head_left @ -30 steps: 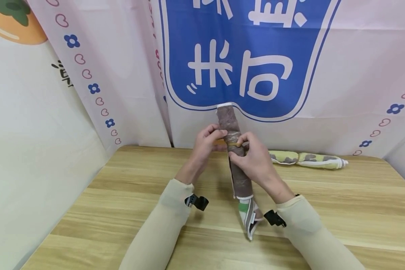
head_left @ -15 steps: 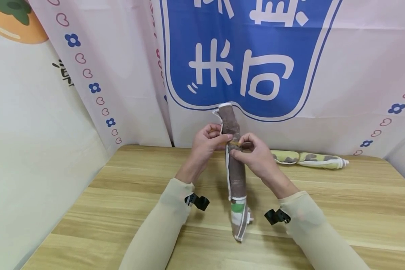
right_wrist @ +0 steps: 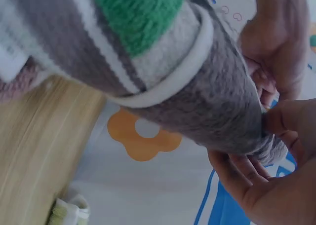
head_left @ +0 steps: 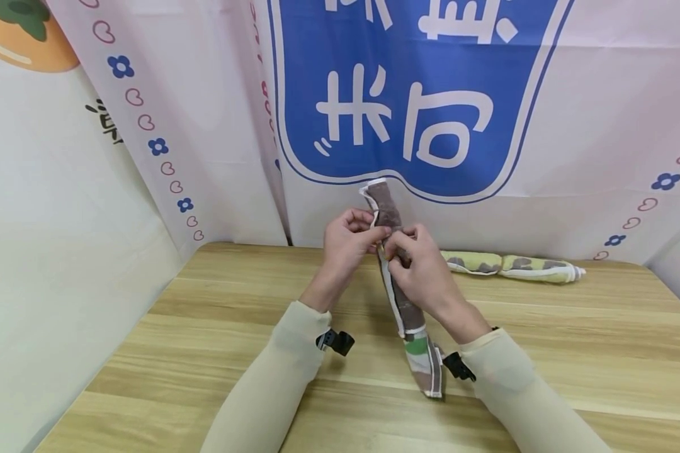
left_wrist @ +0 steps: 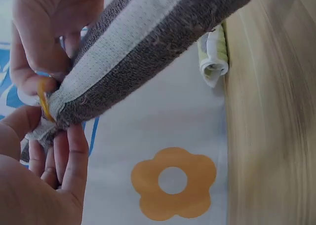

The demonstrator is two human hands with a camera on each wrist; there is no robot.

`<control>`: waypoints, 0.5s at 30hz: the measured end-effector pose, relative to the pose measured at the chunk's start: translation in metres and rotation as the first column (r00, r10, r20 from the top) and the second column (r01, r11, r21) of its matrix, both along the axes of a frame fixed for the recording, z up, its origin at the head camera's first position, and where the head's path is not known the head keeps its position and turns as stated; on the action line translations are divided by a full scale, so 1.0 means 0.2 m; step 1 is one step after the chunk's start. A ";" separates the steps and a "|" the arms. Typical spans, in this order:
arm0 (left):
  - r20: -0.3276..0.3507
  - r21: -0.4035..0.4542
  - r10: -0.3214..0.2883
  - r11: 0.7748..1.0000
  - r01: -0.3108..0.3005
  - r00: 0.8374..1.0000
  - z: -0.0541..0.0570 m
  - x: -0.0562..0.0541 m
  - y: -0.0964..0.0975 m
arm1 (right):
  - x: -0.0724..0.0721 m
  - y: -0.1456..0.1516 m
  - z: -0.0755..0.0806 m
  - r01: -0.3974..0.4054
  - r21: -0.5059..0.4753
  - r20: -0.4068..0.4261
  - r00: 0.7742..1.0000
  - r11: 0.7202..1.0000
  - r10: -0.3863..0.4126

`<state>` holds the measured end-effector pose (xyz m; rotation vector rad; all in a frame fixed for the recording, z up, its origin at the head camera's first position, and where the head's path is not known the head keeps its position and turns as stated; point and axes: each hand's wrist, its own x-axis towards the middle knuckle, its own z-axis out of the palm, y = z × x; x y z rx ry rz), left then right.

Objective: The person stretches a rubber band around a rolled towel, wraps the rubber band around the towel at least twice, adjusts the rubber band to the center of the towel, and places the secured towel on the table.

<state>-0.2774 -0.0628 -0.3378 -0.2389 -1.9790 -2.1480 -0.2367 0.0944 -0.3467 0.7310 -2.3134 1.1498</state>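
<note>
A rolled brown towel (head_left: 409, 309) with white edging stands tilted in front of me, its striped end with a green patch (right_wrist: 140, 13) nearest me. My left hand (head_left: 345, 242) grips the roll partway up, thumb across the front and fingers behind. My right hand (head_left: 425, 270) is close beside it, fingers curled at the same spot. A yellow rubber band (left_wrist: 44, 102) loops round the roll there, pinched at the right hand's fingertips in the left wrist view. The towel is squeezed narrow at the band. In the head view the right fingers hide the band.
A yellow-green towel roll (head_left: 512, 267), tied at its middle, lies at the back right of the wooden table (head_left: 232, 302). A printed cloth (head_left: 221, 126) with a blue sign and white characters hangs behind the table's far edge.
The towel's lower end has swung left, then back right. A white-edged flap at its upper left has come away. My right fingers have moved inward over the band, which showed before.
</note>
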 end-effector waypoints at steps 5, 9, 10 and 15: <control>-0.031 -0.055 0.044 0.997 -0.046 0.999 0.01 0.02 0.01 | 0.01 -0.01 0.01 0.065 0.087 -0.032 0.998 0.994 -0.062; -0.018 -0.030 0.051 0.998 -0.052 0.999 0.02 0.02 0.01 | 0.01 -0.01 0.02 0.109 0.100 0.040 0.993 0.989 -0.113; -0.013 -0.022 0.049 0.999 -0.049 0.999 0.01 0.02 0.01 | 0.01 0.00 0.03 0.111 0.103 0.066 0.991 0.988 -0.118; -0.005 0.055 -0.023 0.998 0.023 1.000 0.01 -0.01 -0.01 | 0.00 0.03 0.04 0.072 0.018 0.214 0.974 0.997 -0.074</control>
